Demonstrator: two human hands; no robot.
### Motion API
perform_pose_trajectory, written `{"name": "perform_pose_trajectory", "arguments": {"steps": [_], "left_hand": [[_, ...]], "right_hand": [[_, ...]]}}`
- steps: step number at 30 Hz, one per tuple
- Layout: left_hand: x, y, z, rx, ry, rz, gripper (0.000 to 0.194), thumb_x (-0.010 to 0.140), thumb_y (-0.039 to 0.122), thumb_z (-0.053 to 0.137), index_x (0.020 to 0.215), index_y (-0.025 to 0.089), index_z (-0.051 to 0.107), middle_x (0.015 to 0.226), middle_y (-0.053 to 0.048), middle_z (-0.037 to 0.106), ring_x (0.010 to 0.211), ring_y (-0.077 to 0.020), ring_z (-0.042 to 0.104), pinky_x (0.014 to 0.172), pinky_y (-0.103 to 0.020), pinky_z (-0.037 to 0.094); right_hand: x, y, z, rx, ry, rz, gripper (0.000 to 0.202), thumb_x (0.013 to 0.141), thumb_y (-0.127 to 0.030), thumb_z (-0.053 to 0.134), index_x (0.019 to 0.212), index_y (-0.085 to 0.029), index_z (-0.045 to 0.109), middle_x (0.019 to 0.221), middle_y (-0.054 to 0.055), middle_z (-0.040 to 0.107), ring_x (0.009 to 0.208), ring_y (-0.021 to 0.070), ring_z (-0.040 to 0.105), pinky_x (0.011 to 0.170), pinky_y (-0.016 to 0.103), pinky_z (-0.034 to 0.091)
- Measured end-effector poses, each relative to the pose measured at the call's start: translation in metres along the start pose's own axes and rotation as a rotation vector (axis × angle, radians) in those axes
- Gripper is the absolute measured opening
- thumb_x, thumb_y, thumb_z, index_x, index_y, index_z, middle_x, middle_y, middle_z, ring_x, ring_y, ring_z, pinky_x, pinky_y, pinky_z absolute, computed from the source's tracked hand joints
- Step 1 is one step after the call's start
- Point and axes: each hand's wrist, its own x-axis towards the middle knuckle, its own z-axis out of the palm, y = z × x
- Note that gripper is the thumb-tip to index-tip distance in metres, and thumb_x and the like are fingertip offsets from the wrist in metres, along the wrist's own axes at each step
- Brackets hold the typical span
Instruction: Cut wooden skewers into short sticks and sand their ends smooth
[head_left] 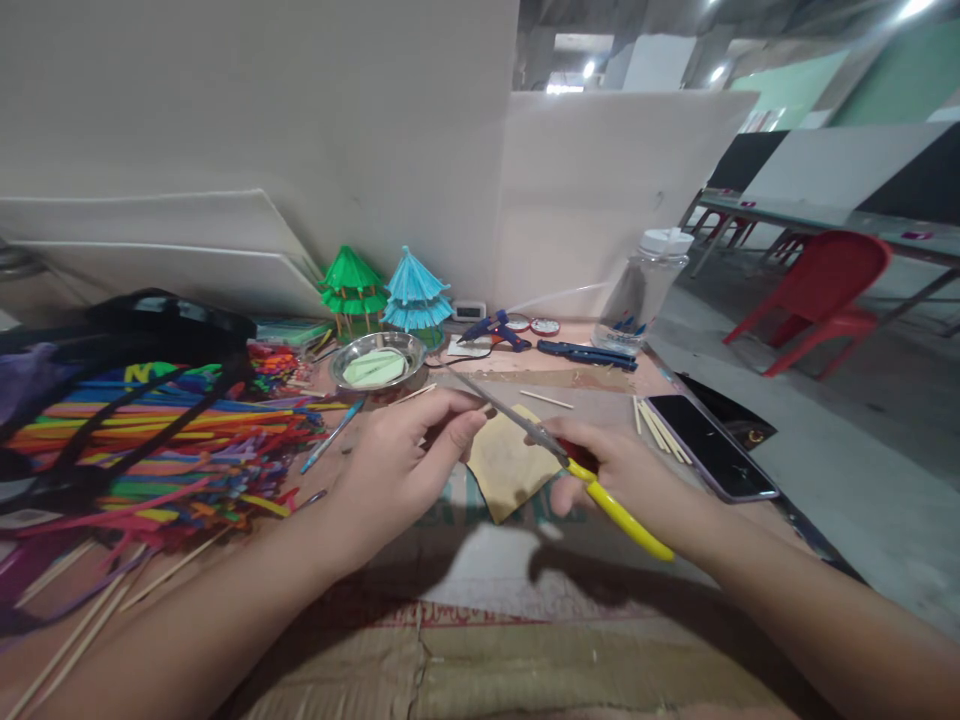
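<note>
My right hand (600, 465) grips a pair of scissors (619, 518) by the yellow handles, and the metal blades point up and to the left. Close to those blades, my left hand (420, 450) is closed in a pinch. A small pale end shows at its fingertips, which looks like a thin wooden stick (486, 409); the rest of it is hidden by the fingers. Under both hands lies a yellowish piece of card (510, 465) on a paper-covered work surface (480, 570).
Left are many coloured pipe cleaners (165, 440) and a blue pen (332, 436). Behind stand a metal bowl (379, 362), green (351, 290) and blue (415, 290) paper-roofed models, a glue gun (496, 328) and a bottle (641, 285). Right are loose sticks (660, 430) and a phone (712, 447).
</note>
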Motion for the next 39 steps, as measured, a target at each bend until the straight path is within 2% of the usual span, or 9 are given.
{"name": "perform_pose_trajectory", "arguments": {"steps": [4, 8, 12, 16, 20, 25, 29, 35, 39], "left_hand": [[-0.002, -0.003, 0.003, -0.105, -0.003, -0.041, 0.024, 0.102, 0.03, 0.051, 0.086, 0.019, 0.066, 0.069, 0.002, 0.063, 0.062, -0.0108, 0.057, 0.059, -0.023, 0.043], [-0.006, -0.007, 0.007, -0.324, 0.018, -0.094, 0.025, 0.104, 0.036, 0.049, 0.095, 0.019, 0.066, 0.069, 0.001, 0.063, 0.061, -0.0106, 0.055, 0.058, -0.023, 0.044], [-0.007, -0.008, 0.009, -0.43, 0.017, -0.103, 0.024, 0.104, 0.038, 0.049, 0.098, 0.02, 0.065, 0.071, 0.001, 0.065, 0.061, -0.0101, 0.055, 0.057, -0.023, 0.045], [-0.008, -0.004, 0.008, -0.459, 0.017, -0.113, 0.027, 0.104, 0.04, 0.048, 0.099, 0.019, 0.064, 0.072, 0.0, 0.067, 0.062, -0.0107, 0.057, 0.058, -0.024, 0.046], [-0.008, -0.003, 0.008, -0.465, 0.007, -0.13, 0.028, 0.104, 0.041, 0.047, 0.1, 0.019, 0.064, 0.07, 0.0, 0.067, 0.061, -0.0109, 0.057, 0.058, -0.024, 0.046], [-0.006, -0.004, 0.008, -0.412, 0.028, -0.133, 0.024, 0.102, 0.039, 0.053, 0.096, 0.02, 0.066, 0.07, 0.0, 0.066, 0.063, -0.0112, 0.06, 0.057, -0.023, 0.046], [-0.005, -0.005, 0.006, -0.313, 0.027, -0.133, 0.026, 0.101, 0.04, 0.054, 0.091, 0.019, 0.067, 0.067, 0.0, 0.065, 0.063, -0.0118, 0.061, 0.056, -0.023, 0.045], [-0.004, -0.005, 0.004, -0.22, 0.03, -0.094, 0.022, 0.1, 0.036, 0.055, 0.092, 0.02, 0.068, 0.07, 0.001, 0.065, 0.063, -0.0102, 0.059, 0.058, -0.022, 0.046], [-0.003, -0.007, 0.002, -0.162, 0.035, -0.092, 0.021, 0.099, 0.034, 0.056, 0.093, 0.019, 0.069, 0.071, 0.001, 0.065, 0.062, -0.0105, 0.059, 0.057, -0.021, 0.045]], "right_hand": [[0.001, -0.001, 0.002, 0.071, 0.005, 0.004, 0.04, 0.076, -0.053, 0.076, 0.1, -0.021, 0.068, 0.076, -0.001, 0.057, 0.072, 0.0161, 0.05, 0.066, 0.027, 0.041], [0.0, 0.009, 0.007, 0.259, -0.008, -0.138, 0.059, 0.083, -0.072, 0.06, 0.113, -0.021, 0.059, 0.082, 0.0, 0.05, 0.071, 0.015, 0.045, 0.065, 0.027, 0.04], [0.0, 0.01, 0.009, 0.306, -0.003, -0.202, 0.067, 0.084, -0.079, 0.052, 0.116, -0.02, 0.054, 0.083, -0.001, 0.046, 0.07, 0.0142, 0.041, 0.063, 0.028, 0.038], [0.001, 0.005, 0.009, 0.269, -0.018, -0.188, 0.06, 0.084, -0.074, 0.057, 0.111, -0.02, 0.055, 0.081, -0.001, 0.049, 0.068, 0.0137, 0.042, 0.062, 0.028, 0.036], [-0.001, 0.006, 0.01, 0.27, -0.064, -0.097, 0.048, 0.087, -0.059, 0.058, 0.113, -0.02, 0.054, 0.077, -0.001, 0.055, 0.067, 0.0145, 0.049, 0.062, 0.028, 0.038], [-0.004, 0.002, 0.007, 0.194, -0.099, -0.042, 0.035, 0.076, -0.033, 0.063, 0.109, -0.021, 0.059, 0.089, 0.003, 0.063, 0.077, 0.0181, 0.058, 0.066, 0.029, 0.042], [-0.004, -0.005, 0.003, 0.147, -0.122, -0.046, 0.035, 0.072, -0.021, 0.06, 0.107, -0.021, 0.063, 0.094, 0.004, 0.068, 0.084, 0.0209, 0.062, 0.072, 0.03, 0.045], [-0.001, -0.014, 0.003, 0.215, -0.112, 0.001, 0.028, 0.073, -0.026, 0.072, 0.099, -0.021, 0.065, 0.097, 0.004, 0.072, 0.087, 0.0229, 0.065, 0.079, 0.033, 0.05], [-0.002, -0.011, -0.002, 0.24, -0.146, 0.025, 0.037, 0.08, -0.034, 0.073, 0.114, -0.021, 0.065, 0.102, 0.004, 0.072, 0.089, 0.0226, 0.066, 0.082, 0.033, 0.052]]}}
